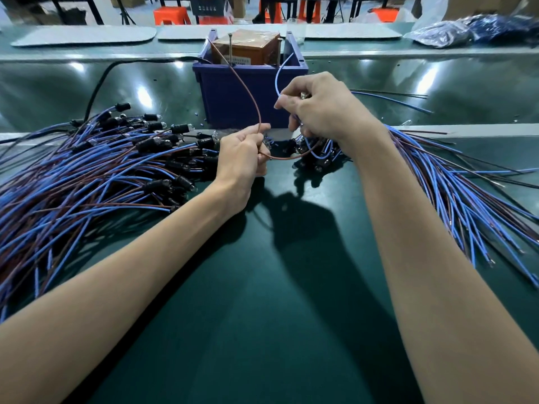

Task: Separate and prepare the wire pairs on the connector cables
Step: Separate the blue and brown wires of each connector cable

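Note:
My left hand (pixel 243 158) pinches a brown wire (pixel 253 94) that arcs up toward the blue bin. My right hand (pixel 318 107) pinches the blue wire (pixel 280 72) of the same cable, and its fingers curl round the small connector end, which is mostly hidden. The two wires are spread apart between my hands and loop below them over the green mat. A large pile of blue and brown cables with black connectors (pixel 96 170) lies to the left. A second bundle of cables (pixel 455 188) fans out to the right under my right forearm.
A blue plastic bin (pixel 248 91) holding a brown box with metal posts (pixel 246 46) stands just beyond my hands. A black cord (pixel 99 83) runs at the back left. Plastic bags (pixel 472 30) lie at the far right. Orange stools (pixel 172 15) stand behind the bench.

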